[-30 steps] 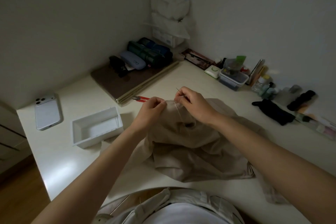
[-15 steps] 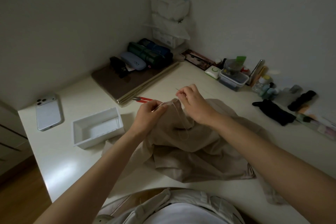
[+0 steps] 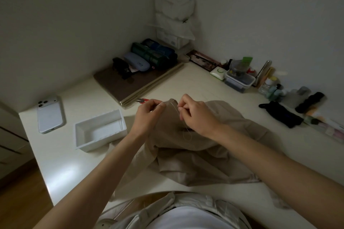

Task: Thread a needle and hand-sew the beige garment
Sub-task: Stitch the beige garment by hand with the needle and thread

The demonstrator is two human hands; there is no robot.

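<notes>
Left hand [image 3: 149,115] pinching raised fold of crumpled beige fabric garment [image 3: 204,158], lying on white desk [image 3: 65,154] beside white rectangular plastic tray [image 3: 102,141]. Right hand [image 3: 197,117] pinching thin pale thread [image 3: 176,109] just beside fold; needle too small to tell.

Beige garment [image 3: 195,154] crumpled, top fold lifted; pale thread [image 3: 174,107] loops down across it.
</notes>
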